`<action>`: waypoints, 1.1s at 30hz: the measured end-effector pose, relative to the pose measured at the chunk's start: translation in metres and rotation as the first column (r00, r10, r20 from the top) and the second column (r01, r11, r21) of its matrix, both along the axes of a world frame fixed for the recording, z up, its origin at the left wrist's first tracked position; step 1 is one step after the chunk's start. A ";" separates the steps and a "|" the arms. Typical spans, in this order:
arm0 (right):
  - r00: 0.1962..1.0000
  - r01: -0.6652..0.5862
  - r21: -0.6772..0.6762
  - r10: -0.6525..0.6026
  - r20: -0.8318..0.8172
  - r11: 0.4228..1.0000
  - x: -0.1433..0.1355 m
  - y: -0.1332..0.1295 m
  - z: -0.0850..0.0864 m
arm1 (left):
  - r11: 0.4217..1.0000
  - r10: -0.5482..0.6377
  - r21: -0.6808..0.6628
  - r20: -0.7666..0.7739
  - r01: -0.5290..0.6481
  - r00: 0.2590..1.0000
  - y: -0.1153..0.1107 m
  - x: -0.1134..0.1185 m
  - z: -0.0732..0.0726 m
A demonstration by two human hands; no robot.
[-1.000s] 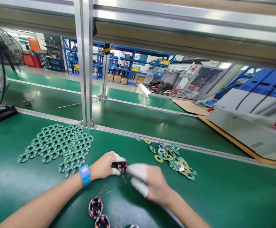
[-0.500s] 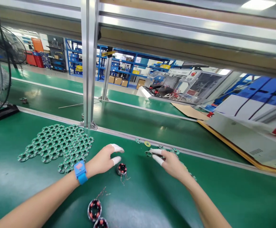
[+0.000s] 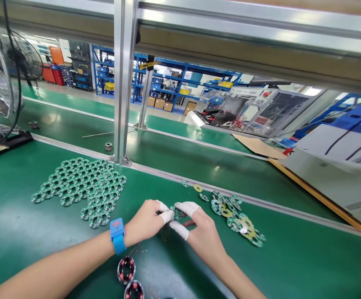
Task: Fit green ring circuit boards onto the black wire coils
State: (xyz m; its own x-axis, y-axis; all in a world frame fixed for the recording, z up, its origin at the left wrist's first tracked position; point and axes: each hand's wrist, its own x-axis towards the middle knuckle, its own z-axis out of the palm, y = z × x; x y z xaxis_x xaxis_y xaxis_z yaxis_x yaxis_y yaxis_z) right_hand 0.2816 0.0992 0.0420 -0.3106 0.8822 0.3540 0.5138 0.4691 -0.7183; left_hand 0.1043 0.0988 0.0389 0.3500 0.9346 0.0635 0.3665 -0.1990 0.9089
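On the bright blue wristband (image 3: pixel 117 234) around the left wrist we see a reddish mark, but it is too small for us to read. The grey metal panel (image 3: pixel 323 182) at the far right bears a slotted vent; we cannot make out any lettering on it.

The flat green-and-white ring (image 3: pixel 176 212) is between the two hands, above the green tabletop (image 3: pixel 308 265). The right hand (image 3: pixel 201 228), with white fingertip covers, grips this ring between forefinger and thumb, on its far and near sides. The left hand (image 3: pixel 149 218), covered likewise, has its thumb and forefinger drawn together at the ring's left edge; whether they pinch the ring or something below, we cannot tell. Thin wires show faintly under the fingertips, and what they belong to is hidden.

Nearer to us, two round motor cores with copper windings (image 3: pixel 132 268) lie touching; the nearer one is cut off by the lower edge. To the left, many similar rings (image 3: pixel 89 182) are spread closely together. To the right, near the metal rail (image 3: pixel 168 174), a loose heap of green-and-white and yellow rings (image 3: pixel 234 224) overlaps, so we cannot count them surely.
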 end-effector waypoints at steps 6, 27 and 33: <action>0.997 0.072 -0.075 -0.072 0.005 0.995 0.012 0.024 -0.008 | 0.944 0.175 0.329 -0.435 -0.025 0.883 0.002 -0.009 -0.010; 0.942 -0.174 0.273 0.078 0.327 0.946 0.004 0.011 -0.047 | 0.927 0.138 0.365 -0.558 0.092 0.818 0.008 -0.008 -0.039; 0.937 -0.177 0.258 0.083 0.339 0.950 0.005 0.013 -0.047 | 0.935 0.129 0.343 -0.573 0.094 0.810 0.006 -0.008 -0.037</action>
State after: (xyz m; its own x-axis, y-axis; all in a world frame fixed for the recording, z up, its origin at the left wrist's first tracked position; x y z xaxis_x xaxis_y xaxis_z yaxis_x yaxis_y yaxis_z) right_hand 0.2862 0.1123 -0.0048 -0.5540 0.7049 0.4429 0.6140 0.7052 -0.3544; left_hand 0.0968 0.1052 0.0019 0.4081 0.8974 0.1675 0.8045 -0.4403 0.3987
